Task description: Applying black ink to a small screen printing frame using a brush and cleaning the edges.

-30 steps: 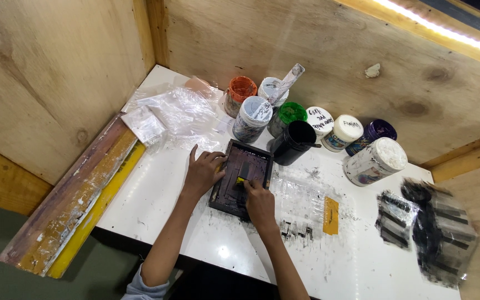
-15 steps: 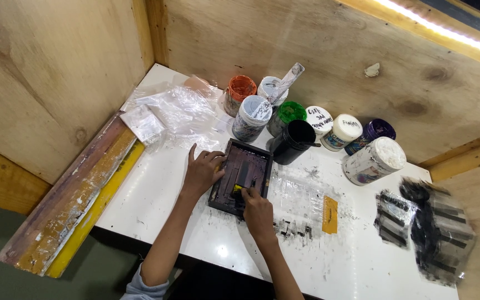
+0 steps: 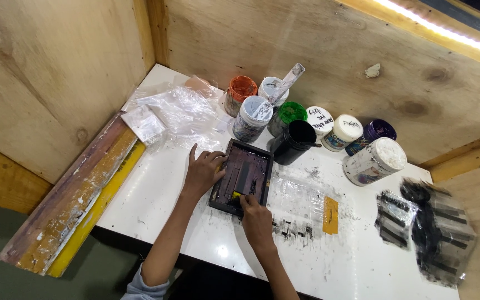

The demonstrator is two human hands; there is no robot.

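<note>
Paint jars crowded the back of the white table (image 3: 156, 194): an orange-lidded jar (image 3: 240, 91), a green one (image 3: 288, 115), an open black jar (image 3: 295, 140). Crumpled clear plastic (image 3: 179, 111) lay left, an ink-smeared sheet (image 3: 429, 230) right.

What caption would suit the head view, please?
Left hand steadies a dark frame while right hand works its near edge.

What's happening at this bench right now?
A person works at a white table in a plywood corner. The left hand steadies a small dark framed screen, while the right hand presses a small yellow-tipped tool against its near edge. Paint jars stand behind it, and clear plastic sheets lie to the left.
</note>
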